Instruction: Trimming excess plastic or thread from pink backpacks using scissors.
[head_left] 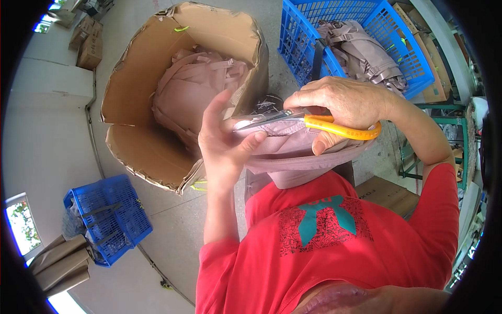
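Note:
My right hand point(348, 107) is wrapped round the yellow-orange handles of a pair of scissors point(342, 128). Their metal blades point left, toward my left hand, and lie along the edge of a dusty-pink fabric bag point(290, 152). With thumb and fingers, my left hand point(225, 138) grips that bag at its left end, close to the blade tips. The index finger sticks up from the grip. The bag hangs in front of my red shirt, and part of it is covered by my hands. Whether the blades touch a thread cannot be made out.
A large open cardboard box point(141, 78) ahead left holds pink bags point(196, 91). Ahead right, a blue plastic crate point(300, 47) contains more such bags point(361, 52). Another blue crate point(120, 214) lies left on the floor. A flat carton point(387, 196) and a green metal frame point(463, 141) are right.

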The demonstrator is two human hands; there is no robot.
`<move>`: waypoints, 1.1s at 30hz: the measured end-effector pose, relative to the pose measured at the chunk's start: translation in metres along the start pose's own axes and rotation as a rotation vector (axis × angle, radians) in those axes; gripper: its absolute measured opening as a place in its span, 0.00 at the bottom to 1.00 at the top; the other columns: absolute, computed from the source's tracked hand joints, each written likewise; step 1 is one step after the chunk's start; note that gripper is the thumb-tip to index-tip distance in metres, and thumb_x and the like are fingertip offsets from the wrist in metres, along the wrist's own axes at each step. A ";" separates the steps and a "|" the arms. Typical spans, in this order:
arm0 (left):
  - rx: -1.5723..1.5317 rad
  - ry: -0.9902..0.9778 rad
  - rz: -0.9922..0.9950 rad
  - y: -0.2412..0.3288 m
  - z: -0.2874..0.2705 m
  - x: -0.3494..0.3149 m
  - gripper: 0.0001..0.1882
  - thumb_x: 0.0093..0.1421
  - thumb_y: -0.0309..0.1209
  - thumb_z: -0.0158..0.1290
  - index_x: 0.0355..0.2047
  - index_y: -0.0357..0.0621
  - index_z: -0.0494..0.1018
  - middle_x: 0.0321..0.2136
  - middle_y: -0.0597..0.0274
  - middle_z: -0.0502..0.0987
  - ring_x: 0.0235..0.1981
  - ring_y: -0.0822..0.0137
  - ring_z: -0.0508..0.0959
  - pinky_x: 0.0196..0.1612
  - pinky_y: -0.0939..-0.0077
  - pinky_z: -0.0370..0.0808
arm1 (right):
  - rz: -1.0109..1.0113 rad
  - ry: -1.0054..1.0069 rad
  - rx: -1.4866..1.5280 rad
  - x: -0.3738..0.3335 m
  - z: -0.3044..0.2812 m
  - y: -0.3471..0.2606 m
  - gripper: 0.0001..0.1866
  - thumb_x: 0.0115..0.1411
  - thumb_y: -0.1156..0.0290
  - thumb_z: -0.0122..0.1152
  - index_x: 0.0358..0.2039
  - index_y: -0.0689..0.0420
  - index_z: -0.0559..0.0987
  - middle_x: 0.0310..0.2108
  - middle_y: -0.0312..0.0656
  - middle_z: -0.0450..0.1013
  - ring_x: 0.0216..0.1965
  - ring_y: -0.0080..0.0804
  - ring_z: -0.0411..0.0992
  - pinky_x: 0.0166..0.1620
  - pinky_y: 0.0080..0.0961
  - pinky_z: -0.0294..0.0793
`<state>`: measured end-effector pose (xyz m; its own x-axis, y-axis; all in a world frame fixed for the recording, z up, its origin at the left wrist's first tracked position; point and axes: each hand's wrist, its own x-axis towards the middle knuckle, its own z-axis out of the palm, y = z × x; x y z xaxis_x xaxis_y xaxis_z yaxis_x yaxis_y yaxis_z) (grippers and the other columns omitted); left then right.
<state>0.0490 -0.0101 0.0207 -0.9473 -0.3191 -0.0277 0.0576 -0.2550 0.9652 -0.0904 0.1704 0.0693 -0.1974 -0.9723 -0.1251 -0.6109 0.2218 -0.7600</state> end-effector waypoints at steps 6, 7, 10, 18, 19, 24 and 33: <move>0.045 0.000 0.006 -0.002 -0.003 0.000 0.39 0.42 0.20 0.61 0.53 0.32 0.53 0.31 0.49 0.75 0.35 0.66 0.75 0.38 0.78 0.72 | 0.111 -0.126 -0.002 0.004 -0.011 -0.014 0.26 0.44 0.52 0.65 0.33 0.61 0.71 0.10 0.43 0.62 0.12 0.34 0.60 0.19 0.30 0.58; 0.071 -0.009 0.004 -0.001 -0.002 0.001 0.39 0.43 0.20 0.61 0.53 0.32 0.53 0.30 0.49 0.75 0.35 0.66 0.75 0.39 0.78 0.72 | 0.113 -0.126 0.001 0.005 -0.010 -0.012 0.26 0.44 0.52 0.65 0.33 0.61 0.71 0.10 0.43 0.62 0.12 0.34 0.60 0.19 0.30 0.58; 0.058 -0.016 0.019 -0.001 0.000 0.002 0.39 0.42 0.20 0.62 0.53 0.31 0.53 0.30 0.49 0.76 0.36 0.66 0.75 0.39 0.78 0.72 | 0.068 -0.131 -0.101 0.005 -0.009 -0.003 0.32 0.37 0.51 0.69 0.34 0.63 0.71 0.20 0.41 0.68 0.15 0.29 0.64 0.20 0.24 0.62; 0.033 -0.034 -0.005 0.000 0.001 0.003 0.40 0.42 0.20 0.62 0.53 0.31 0.53 0.32 0.47 0.75 0.36 0.66 0.75 0.40 0.77 0.71 | 0.036 -0.079 -0.083 -0.001 -0.005 0.000 0.29 0.39 0.54 0.69 0.36 0.61 0.70 0.22 0.40 0.68 0.18 0.33 0.66 0.23 0.26 0.65; 0.058 -0.043 -0.001 0.000 0.001 0.003 0.40 0.42 0.20 0.62 0.53 0.31 0.53 0.32 0.47 0.75 0.36 0.66 0.75 0.40 0.77 0.72 | 0.034 -0.078 -0.082 -0.002 -0.006 -0.002 0.29 0.39 0.54 0.69 0.36 0.61 0.70 0.22 0.40 0.68 0.18 0.33 0.66 0.23 0.26 0.65; 0.099 -0.056 -0.019 0.004 0.004 0.003 0.40 0.42 0.21 0.63 0.53 0.31 0.53 0.32 0.47 0.76 0.36 0.66 0.75 0.38 0.78 0.72 | -0.012 0.009 -0.289 -0.010 -0.002 -0.011 0.28 0.45 0.52 0.64 0.38 0.60 0.68 0.23 0.46 0.69 0.30 0.46 0.69 0.31 0.36 0.67; 0.044 -0.057 -0.017 -0.001 0.005 0.004 0.41 0.41 0.20 0.63 0.53 0.32 0.53 0.33 0.47 0.75 0.35 0.65 0.76 0.39 0.77 0.72 | -0.047 -0.009 -0.193 -0.006 -0.002 -0.008 0.26 0.45 0.53 0.64 0.33 0.63 0.69 0.21 0.49 0.70 0.25 0.47 0.70 0.28 0.35 0.67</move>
<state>0.0438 -0.0063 0.0210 -0.9644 -0.2625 -0.0308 0.0284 -0.2191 0.9753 -0.0854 0.1748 0.0772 -0.1591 -0.9823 -0.0990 -0.7552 0.1857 -0.6287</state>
